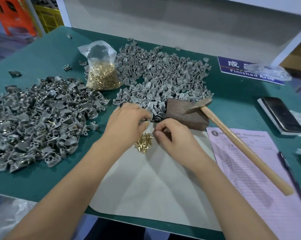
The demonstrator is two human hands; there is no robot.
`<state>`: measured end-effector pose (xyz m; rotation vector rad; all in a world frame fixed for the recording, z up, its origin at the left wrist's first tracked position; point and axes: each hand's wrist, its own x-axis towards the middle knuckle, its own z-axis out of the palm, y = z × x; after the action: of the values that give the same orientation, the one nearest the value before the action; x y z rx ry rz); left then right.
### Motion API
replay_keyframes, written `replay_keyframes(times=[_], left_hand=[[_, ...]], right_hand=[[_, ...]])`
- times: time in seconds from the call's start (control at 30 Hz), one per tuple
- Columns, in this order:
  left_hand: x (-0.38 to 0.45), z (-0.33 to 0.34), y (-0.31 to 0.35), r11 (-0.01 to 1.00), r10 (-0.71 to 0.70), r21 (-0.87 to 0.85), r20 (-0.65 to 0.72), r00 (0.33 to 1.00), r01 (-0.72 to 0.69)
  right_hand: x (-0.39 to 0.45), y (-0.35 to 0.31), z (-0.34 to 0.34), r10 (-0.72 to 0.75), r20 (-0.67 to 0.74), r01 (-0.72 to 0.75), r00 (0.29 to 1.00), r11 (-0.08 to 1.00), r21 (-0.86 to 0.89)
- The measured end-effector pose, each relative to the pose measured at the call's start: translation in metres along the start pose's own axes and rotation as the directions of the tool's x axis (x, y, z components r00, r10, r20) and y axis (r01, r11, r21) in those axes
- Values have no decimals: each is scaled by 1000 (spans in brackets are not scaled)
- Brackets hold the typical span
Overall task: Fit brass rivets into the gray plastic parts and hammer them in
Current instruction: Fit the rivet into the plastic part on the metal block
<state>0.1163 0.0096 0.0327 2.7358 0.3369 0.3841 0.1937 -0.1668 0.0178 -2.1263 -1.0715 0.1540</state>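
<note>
Pinching a small gray plastic part (150, 116) in your left hand (127, 122), your right hand (170, 135) fingers curl narrow, seemingly holding a rivet, above the loose brass rivets (143, 142), with the wooden-handled hammer (232, 135) parked on the rusty block (182, 111).

A green table (42, 174) is seen, with a white sheet (151, 191) laid at its near edge. A small heap of rivets (143, 142) lies on the sheet. Toward the left edge a pile of gray parts (39, 122) is spread; a second, paler pile (163, 77) lies toward the far edge, with a bag of rivets (102, 70) between the two. A rusty block (186, 113) sits mid-table, a hammer (241, 144) laid across it and across a pink form (260, 179). A pen (292, 179), a phone (283, 114) and a blue sign (246, 70) lie near the right edge.
</note>
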Motion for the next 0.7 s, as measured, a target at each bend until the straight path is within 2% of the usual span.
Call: replay_keyframes(times=[0.13,0.2,0.27,0.33,0.43,0.47,0.6,0.7], left_hand=[[6,-8,3,999,8,41,69,998,-11],[13,-13,4,1000,19,3,41,999,-19],[23,-15,9,986,-3,-167,-23,1000,-1],[35,-13,16,929,-56,-369,-65,996,28],[51,-1,28,859,-36,-512,-84,996,-12],[55,3,32,841,-2,-539,-86,996,-45],[61,23,39,795,107,-591,-87,990,-138],[57,33,38,803,123,-569,-129,984,-175]], right_hand=[[-2,1,-10,106,-113,-82,988,977,198],[-2,1,-14,111,-197,-64,974,971,232],[0,3,-17,84,-272,-18,959,971,239],[4,7,-23,5,-334,49,943,987,154],[7,16,-30,-97,-413,117,906,993,23],[6,19,-32,-78,-436,108,896,993,43],[5,21,-40,152,-463,7,873,946,323],[4,21,-46,221,-471,-31,854,925,379]])
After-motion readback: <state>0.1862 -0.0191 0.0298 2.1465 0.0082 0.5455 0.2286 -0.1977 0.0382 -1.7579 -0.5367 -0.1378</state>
